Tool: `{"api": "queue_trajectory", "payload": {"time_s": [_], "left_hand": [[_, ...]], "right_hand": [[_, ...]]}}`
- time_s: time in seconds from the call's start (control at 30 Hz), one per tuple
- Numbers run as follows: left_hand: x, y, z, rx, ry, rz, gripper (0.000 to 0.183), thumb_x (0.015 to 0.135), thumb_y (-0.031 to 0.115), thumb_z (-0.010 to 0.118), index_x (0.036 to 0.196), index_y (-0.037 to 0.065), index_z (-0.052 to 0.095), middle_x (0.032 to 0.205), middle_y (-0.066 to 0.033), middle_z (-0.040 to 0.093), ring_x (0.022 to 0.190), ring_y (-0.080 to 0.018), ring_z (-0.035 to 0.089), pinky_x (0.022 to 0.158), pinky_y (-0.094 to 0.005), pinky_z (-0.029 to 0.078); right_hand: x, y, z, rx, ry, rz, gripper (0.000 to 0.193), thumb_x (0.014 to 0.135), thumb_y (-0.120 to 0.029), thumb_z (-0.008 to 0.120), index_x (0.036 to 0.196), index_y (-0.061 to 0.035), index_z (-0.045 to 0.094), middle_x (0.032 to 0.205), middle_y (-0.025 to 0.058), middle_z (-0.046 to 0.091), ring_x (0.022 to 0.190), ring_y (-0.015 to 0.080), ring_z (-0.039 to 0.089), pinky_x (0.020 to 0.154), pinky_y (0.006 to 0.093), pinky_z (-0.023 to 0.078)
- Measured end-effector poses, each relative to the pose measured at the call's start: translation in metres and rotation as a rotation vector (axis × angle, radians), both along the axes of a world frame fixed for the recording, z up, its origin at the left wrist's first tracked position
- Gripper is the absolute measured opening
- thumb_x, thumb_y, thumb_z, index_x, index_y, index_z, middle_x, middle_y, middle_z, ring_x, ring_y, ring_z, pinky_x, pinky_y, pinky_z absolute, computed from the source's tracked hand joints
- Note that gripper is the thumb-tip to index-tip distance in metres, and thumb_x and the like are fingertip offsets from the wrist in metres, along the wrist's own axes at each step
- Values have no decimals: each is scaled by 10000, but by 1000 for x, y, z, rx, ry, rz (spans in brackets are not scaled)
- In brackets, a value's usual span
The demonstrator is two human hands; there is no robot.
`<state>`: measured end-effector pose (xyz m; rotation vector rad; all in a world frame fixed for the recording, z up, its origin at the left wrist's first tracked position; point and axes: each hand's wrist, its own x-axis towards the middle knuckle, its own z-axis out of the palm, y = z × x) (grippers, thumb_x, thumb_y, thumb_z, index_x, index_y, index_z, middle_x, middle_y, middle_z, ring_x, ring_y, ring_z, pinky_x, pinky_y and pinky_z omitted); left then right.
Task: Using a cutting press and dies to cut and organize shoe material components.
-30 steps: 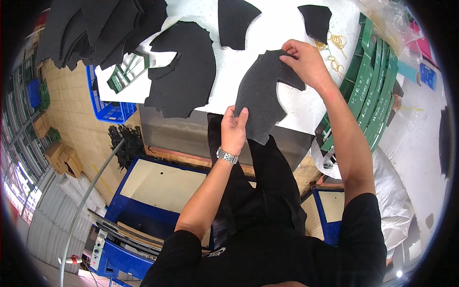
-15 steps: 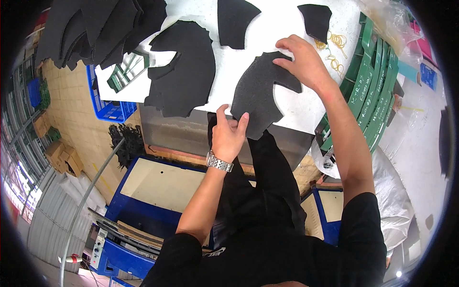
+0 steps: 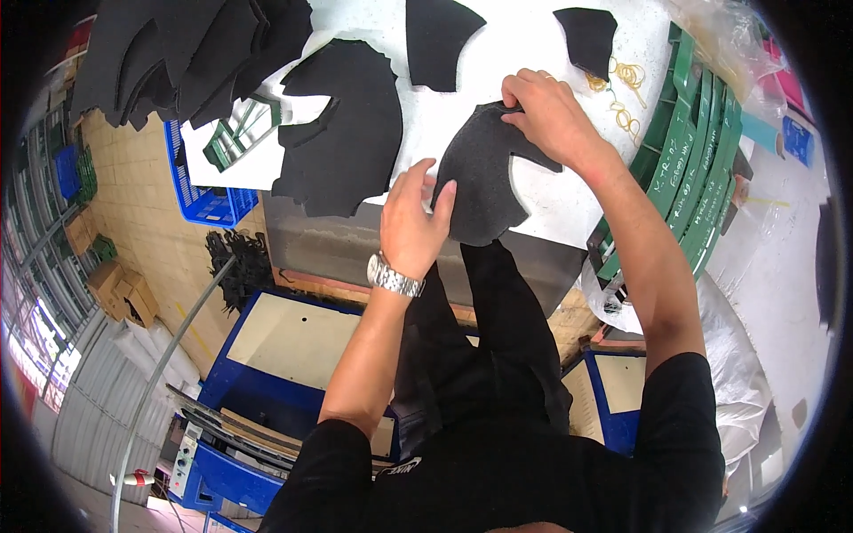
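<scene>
A curved, notched black sheet piece (image 3: 482,182), like cut foam or felt, lies at the near edge of the white table (image 3: 569,206). My right hand (image 3: 553,115) pinches its upper edge between thumb and fingers, and that edge looks slightly raised. Beside the piece's left edge is my left hand (image 3: 414,220), its thumb and fingers apart and nothing held; a silver watch is on that wrist. To the left of it lies a stack of similar black pieces (image 3: 351,151). Two smaller black pieces, a wide one (image 3: 440,40) and a narrower one (image 3: 588,40), lie farther back.
More black pieces (image 3: 195,53) are heaped at the far left, above a blue plastic crate (image 3: 209,206). Green frames (image 3: 689,160) with white handwriting line the table's right side. Yellow string loops (image 3: 626,75) lie near them. A blue machine (image 3: 293,342) stands at lower left.
My left hand has come off the piece's lower left corner and moved slightly up and left, fingers spreading. My right fingers have closed on the upper edge. The piece's lower tip has drawn upward.
</scene>
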<state>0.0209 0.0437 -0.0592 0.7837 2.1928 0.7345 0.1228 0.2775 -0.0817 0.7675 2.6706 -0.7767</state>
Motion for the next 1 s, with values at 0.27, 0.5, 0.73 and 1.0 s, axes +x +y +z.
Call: {"api": "queue_trajectory", "payload": {"time_s": [0.27, 0.5, 0.73, 1.0], "left_hand": [[-27, 47, -7, 252, 10, -4, 302, 953, 173, 720, 1203, 11, 673, 1092, -166, 707, 979, -276, 711, 759, -381, 577], [-45, 75, -25, 148, -834, -78, 575, 1086, 514, 451, 1367, 44, 626, 1275, -171, 699, 1155, -250, 690, 967, -371, 555], [-37, 78, -44, 109, -865, -95, 757, 1070, 625, 347, 1492, 13, 491, 1402, -216, 617, 1288, -286, 620, 1048, -390, 515], [-15, 40, -16, 409, -983, -427, 795, 1022, 688, 410, 1421, 21, 576, 1371, -151, 648, 1283, -269, 609, 1105, -403, 453]], "right_hand": [[28, -12, 20, 86, 309, 82, 217, 870, -86, 735, 1053, -74, 618, 1006, 77, 658, 996, 278, 622, 872, 417, 487], [46, -34, 85, -90, 366, 129, 246, 839, -63, 730, 1073, -70, 656, 988, 73, 607, 935, 259, 655, 763, 389, 566], [59, -52, 181, -608, 241, 416, 124, 877, -115, 649, 983, -71, 601, 912, 63, 526, 711, 217, 674, 541, 332, 560], [57, -63, 203, -863, 316, 555, 155, 847, -93, 683, 991, -73, 631, 917, 34, 549, 695, 148, 656, 501, 271, 526]]}}
